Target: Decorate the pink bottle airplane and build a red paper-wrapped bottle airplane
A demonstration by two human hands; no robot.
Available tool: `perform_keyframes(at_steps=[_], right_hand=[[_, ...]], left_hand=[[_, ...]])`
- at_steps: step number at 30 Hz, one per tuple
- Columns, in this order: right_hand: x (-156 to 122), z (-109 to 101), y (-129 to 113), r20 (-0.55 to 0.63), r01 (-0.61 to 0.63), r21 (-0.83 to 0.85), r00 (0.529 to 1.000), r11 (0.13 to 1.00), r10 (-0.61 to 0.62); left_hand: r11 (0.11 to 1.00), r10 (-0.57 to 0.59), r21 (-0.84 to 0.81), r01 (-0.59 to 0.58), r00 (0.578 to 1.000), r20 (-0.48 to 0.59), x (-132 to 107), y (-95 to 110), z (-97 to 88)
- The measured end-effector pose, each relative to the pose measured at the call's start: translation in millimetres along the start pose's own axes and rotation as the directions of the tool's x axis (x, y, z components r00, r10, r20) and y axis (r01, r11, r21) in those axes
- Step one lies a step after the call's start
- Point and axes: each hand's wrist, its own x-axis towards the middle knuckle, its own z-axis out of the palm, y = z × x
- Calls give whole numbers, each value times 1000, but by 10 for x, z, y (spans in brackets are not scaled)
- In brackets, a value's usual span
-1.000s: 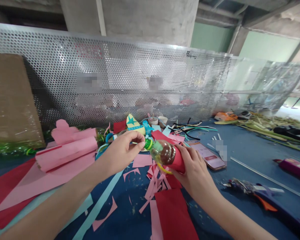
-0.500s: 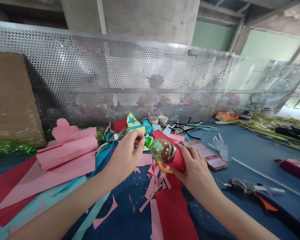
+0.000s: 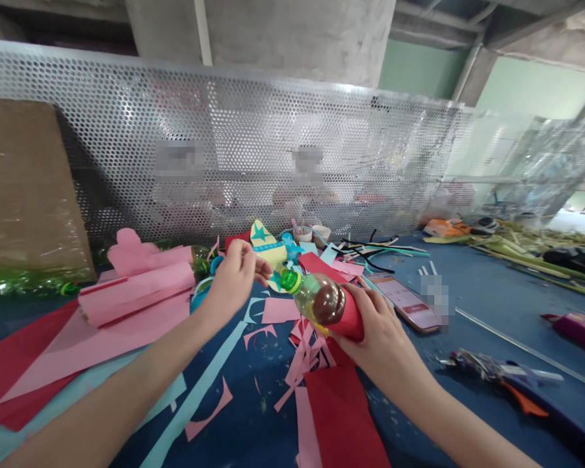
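My right hand [image 3: 370, 318] is wrapped around a clear plastic bottle [image 3: 316, 296], tilted with its green cap [image 3: 290, 281] towards the left. Red paper [image 3: 350, 315] covers the bottle's lower part. My left hand [image 3: 236, 273] hovers just left of the cap, apart from it. Its fingers are curled together, and whatever lies between them is too small to make out. Beyond the cap lies a yellow paper piece [image 3: 266, 244] with a teal star and blue band. Pink paper strips [image 3: 302, 361] lie below the bottle.
A phone [image 3: 404, 302] lies right of my right hand, with a blue tool with an orange trigger [image 3: 524, 396] nearer. At left are rolled pink paper [image 3: 136, 296] and a cardboard sheet [image 3: 29, 188]. A perforated metal screen [image 3: 253, 143] stands behind, people beyond it.
My left hand has drawn back leftward from the bottle's cap, leaving a gap. The right hand keeps hold of the bottle, which has hardly shifted.
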Motion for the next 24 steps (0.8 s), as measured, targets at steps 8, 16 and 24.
perform_keyframes(at_steps=[8,16,24], right_hand=[[82,-76,-39,-32,-116,229,991,967,127],[231,-233,-160,540,-610,756,786,238,301],[181,-50,-454,799,-811,579,541,-90,262]], left_hand=[[973,-232,38,229,964,128,191,-364,-134],[977,-196,146,154,920,339,104,-364,-71],[859,-240,-210,467,730,640,-200,-4,179]])
